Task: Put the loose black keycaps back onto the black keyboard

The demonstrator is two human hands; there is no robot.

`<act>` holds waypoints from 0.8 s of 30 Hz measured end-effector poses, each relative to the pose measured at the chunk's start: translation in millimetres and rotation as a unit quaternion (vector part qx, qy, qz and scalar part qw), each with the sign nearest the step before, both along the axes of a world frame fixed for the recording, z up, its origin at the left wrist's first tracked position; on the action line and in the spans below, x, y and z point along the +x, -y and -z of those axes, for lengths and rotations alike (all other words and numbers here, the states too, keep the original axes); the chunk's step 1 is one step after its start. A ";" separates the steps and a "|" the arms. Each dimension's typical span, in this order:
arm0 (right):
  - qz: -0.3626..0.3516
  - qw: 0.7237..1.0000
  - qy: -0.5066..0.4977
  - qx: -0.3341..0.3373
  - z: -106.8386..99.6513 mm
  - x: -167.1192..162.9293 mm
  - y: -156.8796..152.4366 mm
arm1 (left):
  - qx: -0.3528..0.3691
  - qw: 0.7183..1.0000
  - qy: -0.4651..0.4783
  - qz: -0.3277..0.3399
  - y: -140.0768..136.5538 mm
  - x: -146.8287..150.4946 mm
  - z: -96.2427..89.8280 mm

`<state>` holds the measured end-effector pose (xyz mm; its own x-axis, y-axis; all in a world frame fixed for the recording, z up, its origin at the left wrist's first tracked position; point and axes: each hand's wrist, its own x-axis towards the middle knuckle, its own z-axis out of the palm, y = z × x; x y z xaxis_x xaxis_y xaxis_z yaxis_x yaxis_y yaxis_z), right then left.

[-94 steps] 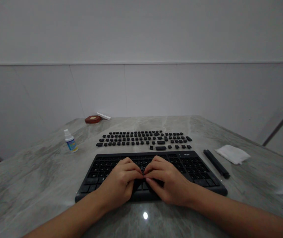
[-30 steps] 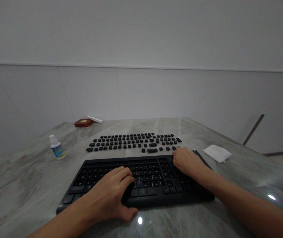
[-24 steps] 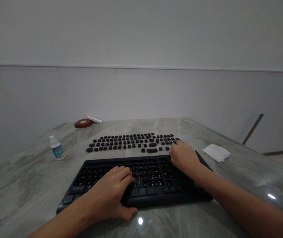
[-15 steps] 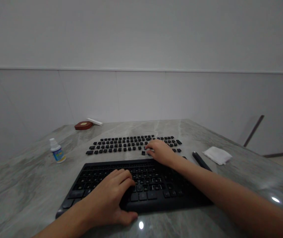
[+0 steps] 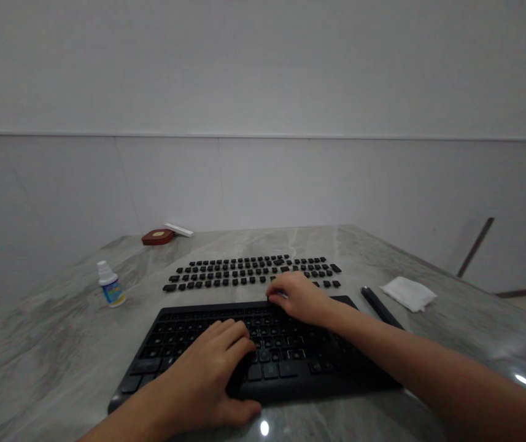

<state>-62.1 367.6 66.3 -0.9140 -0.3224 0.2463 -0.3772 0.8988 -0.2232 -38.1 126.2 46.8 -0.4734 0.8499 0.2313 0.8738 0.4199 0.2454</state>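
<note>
A black keyboard [image 5: 327,383] with many keycaps off lies in front of me, its bare sockets showing. Across its lower middle rests my left hand [image 5: 212,374], open, fingers bent on the keys and thumb spread by the front edge. My right hand [image 5: 294,298] is over the back edge of the keyboard, thumb and forefinger pinched on a small dark keycap [image 5: 267,299] that is mostly hidden. Behind the keyboard, loose keycaps [image 5: 226,275] lie in several rows on the table. My right hand and forearm cover part of the keyboard's right side.
To the left stands a white spray bottle [image 5: 112,284] with a blue label. A reddish-brown box [image 5: 158,237] and a white strip [image 5: 179,230] lie at the back left. On the right are a black pen-like stick [image 5: 377,305] and a folded white cloth [image 5: 409,293]. A wall stands behind the marbled table [image 5: 51,344].
My right hand has picked up a loose keycap from the front row and drawn it back to the keyboard. My left hand stays in place; the whole view has shifted slightly.
</note>
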 end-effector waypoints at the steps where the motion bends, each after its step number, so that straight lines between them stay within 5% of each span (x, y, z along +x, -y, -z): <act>1: -0.006 1.000 0.002 -0.016 1.1 12.8 -1.3 | -0.003 1.000 -0.001 0.000 -0.6 0.4 -0.2; 5: -0.033 0.988 0.003 -0.154 13.4 52.9 -9.3 | -0.003 1.000 -0.008 0.009 -3.5 2.3 0.3; 9: -0.043 0.976 -0.007 -0.215 25.2 61.2 -14.8 | -0.005 1.000 -0.009 0.009 -4.6 3.4 1.3; 24: -0.139 0.977 -0.083 -0.140 34.5 60.6 -19.9 | -0.003 1.000 -0.003 0.016 -1.8 4.0 -0.9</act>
